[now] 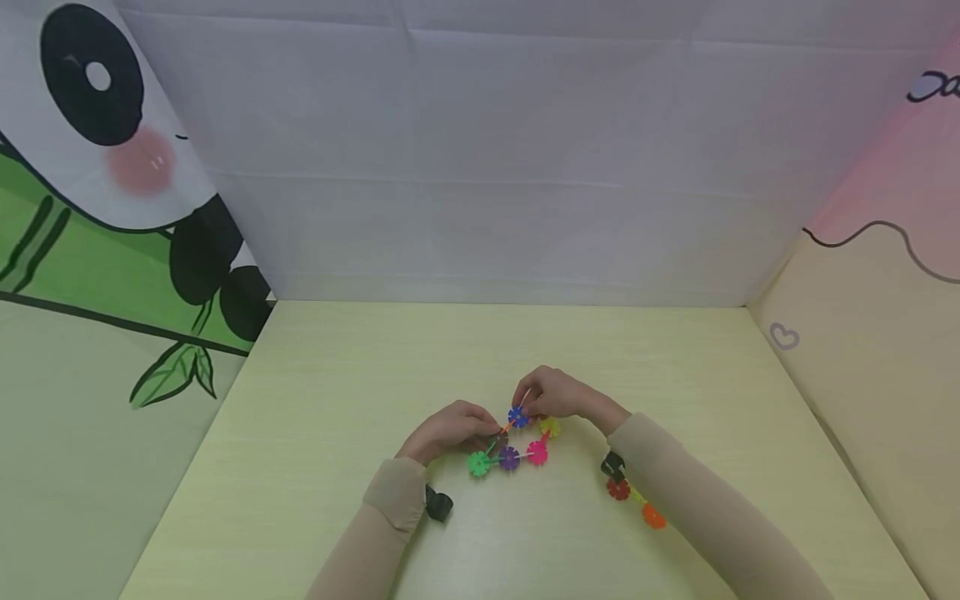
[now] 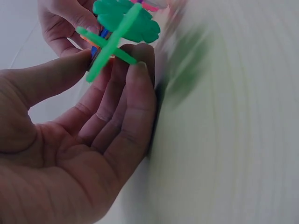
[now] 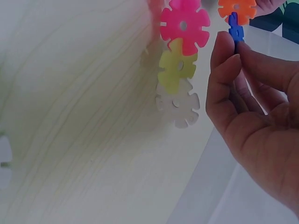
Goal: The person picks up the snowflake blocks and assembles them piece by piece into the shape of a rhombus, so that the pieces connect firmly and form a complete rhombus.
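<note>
A chain of notched plastic snowflake discs lies between both hands in the head view. It runs through a green disc (image 1: 479, 464), a purple disc (image 1: 509, 458), a pink disc (image 1: 537, 452) and a yellow disc (image 1: 550, 427). My right hand (image 1: 555, 393) pinches a blue disc (image 3: 236, 32) between thumb and fingertips. That blue disc meets an orange disc (image 3: 237, 8), which stands edge-on in the head view. At the chain's left side my left hand (image 1: 453, 429) grips a dark disc behind the orange one, mostly hidden by the fingers. Beyond the yellow disc hangs a clear disc (image 3: 180, 105).
Beside the right forearm lie a red disc (image 1: 618, 489) and an orange-red disc (image 1: 654, 517), linked by a yellow-green piece (image 1: 637, 496). A pale disc (image 3: 4, 161) shows at the right wrist view's edge. White cloth (image 1: 487, 233) walls off the table's (image 1: 360, 350) back.
</note>
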`<move>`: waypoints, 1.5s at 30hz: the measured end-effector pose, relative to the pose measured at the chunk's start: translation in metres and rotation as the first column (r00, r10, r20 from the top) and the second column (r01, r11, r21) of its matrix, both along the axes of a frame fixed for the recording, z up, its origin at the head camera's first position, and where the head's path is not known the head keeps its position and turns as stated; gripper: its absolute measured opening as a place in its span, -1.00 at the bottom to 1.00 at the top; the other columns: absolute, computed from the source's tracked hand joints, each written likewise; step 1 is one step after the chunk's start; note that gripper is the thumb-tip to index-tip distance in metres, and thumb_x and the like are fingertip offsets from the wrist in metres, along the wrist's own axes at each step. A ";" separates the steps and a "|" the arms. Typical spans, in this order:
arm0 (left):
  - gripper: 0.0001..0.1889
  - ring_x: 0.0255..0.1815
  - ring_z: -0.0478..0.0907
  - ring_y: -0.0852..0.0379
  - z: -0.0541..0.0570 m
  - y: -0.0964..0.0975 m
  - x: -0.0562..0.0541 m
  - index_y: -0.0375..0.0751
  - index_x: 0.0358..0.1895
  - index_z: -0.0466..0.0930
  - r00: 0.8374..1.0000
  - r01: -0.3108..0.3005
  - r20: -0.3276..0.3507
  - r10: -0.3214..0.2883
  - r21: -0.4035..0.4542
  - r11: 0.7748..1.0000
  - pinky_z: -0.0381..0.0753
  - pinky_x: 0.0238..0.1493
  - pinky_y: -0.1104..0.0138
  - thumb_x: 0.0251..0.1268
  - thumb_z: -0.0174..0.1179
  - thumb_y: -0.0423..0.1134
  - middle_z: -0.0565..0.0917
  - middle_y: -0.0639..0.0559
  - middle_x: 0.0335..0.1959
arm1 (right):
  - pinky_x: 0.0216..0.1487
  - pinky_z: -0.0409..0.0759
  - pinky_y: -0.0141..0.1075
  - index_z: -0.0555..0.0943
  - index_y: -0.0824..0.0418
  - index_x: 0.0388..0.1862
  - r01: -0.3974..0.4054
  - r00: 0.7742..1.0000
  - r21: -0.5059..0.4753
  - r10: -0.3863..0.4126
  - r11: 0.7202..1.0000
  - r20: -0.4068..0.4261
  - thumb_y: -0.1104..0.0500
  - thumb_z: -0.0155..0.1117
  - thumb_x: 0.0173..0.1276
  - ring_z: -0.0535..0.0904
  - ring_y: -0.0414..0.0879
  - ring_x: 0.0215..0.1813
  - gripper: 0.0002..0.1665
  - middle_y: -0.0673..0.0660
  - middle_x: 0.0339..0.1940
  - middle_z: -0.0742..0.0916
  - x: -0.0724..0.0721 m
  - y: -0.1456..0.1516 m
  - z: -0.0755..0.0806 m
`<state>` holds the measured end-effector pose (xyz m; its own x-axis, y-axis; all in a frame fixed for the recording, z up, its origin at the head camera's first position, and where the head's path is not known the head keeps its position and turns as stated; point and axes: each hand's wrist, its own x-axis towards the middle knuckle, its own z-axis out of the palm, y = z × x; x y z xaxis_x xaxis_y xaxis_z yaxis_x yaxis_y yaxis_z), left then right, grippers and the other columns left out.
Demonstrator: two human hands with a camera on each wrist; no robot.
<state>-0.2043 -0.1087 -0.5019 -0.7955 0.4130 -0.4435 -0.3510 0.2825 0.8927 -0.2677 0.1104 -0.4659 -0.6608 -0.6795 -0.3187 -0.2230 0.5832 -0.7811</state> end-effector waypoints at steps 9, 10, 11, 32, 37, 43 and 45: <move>-0.79 -0.29 0.63 0.00 0.001 0.004 -0.002 -0.36 -0.11 0.65 1.000 -0.005 0.001 0.005 0.007 1.000 0.60 -0.18 0.17 0.31 0.21 -0.29 0.69 -0.09 -0.26 | -0.40 0.56 -0.28 0.67 0.24 -0.27 -0.001 1.000 0.000 0.001 1.000 0.001 0.44 0.22 0.28 0.65 0.05 -0.37 -0.84 0.10 -0.45 0.72 -0.001 0.001 0.001; -0.79 -0.29 0.63 -0.01 0.001 0.004 -0.001 -0.36 -0.10 0.65 1.000 -0.005 0.000 0.005 0.010 1.000 0.60 -0.17 0.16 0.31 0.20 -0.29 0.69 -0.09 -0.25 | -0.40 0.56 -0.27 0.67 0.24 -0.27 -0.004 1.000 -0.002 0.004 1.000 -0.001 0.44 0.22 0.28 0.65 0.06 -0.37 -0.83 0.10 -0.45 0.72 -0.002 0.001 0.001; -0.78 -0.28 0.63 -0.01 0.001 0.005 -0.001 -0.36 -0.09 0.65 1.000 -0.005 -0.004 0.005 0.012 1.000 0.60 -0.17 0.16 0.31 0.21 -0.29 0.69 -0.09 -0.25 | -0.40 0.56 -0.27 0.68 0.24 -0.27 -0.007 1.000 -0.003 0.007 1.000 -0.001 0.44 0.21 0.28 0.65 0.06 -0.37 -0.83 0.10 -0.45 0.72 -0.002 0.001 0.001; -0.78 -0.37 0.61 0.00 -0.006 0.021 -0.008 -0.36 -0.18 0.69 0.997 -0.025 -0.067 0.028 0.046 0.999 0.58 -0.20 0.16 0.31 0.22 -0.24 0.69 -0.13 -0.37 | -0.36 0.58 -0.28 0.71 0.22 -0.24 -0.054 0.997 0.002 0.054 0.999 -0.047 0.45 0.22 0.28 0.65 0.04 -0.36 -0.79 0.04 -0.44 0.72 -0.002 0.001 0.002; -0.80 -0.39 0.60 0.02 -0.007 0.021 -0.009 -0.33 -0.20 0.70 0.997 -0.027 -0.078 0.029 0.030 0.999 0.58 -0.23 0.19 0.31 0.22 -0.24 0.69 -0.10 -0.39 | -0.37 0.57 -0.27 0.72 0.19 -0.25 -0.043 0.998 0.029 0.044 0.999 -0.055 0.44 0.23 0.28 0.65 0.00 -0.36 -0.78 0.03 -0.42 0.72 -0.002 0.001 0.001; -0.82 -0.42 0.60 0.04 -0.009 0.021 -0.010 -0.29 -0.22 0.71 0.996 -0.029 -0.079 0.028 -0.001 1.000 0.58 -0.27 0.22 0.29 0.23 -0.24 0.70 -0.09 -0.40 | -0.29 0.56 -0.28 0.71 0.23 -0.21 -0.030 0.988 0.050 0.037 0.998 -0.147 0.37 0.27 0.28 0.61 -0.15 -0.33 -0.84 0.05 -0.35 0.73 -0.003 0.006 0.007; -0.83 -0.42 0.60 0.03 -0.009 0.021 -0.010 -0.28 -0.23 0.72 0.997 -0.029 -0.072 0.029 -0.010 1.000 0.58 -0.27 0.22 0.29 0.24 -0.24 0.70 -0.10 -0.41 | -0.29 0.55 -0.28 0.70 0.26 -0.17 -0.017 0.982 0.046 0.026 0.999 -0.187 0.34 0.28 0.29 0.60 -0.17 -0.32 -0.84 0.04 -0.33 0.73 -0.003 0.012 0.011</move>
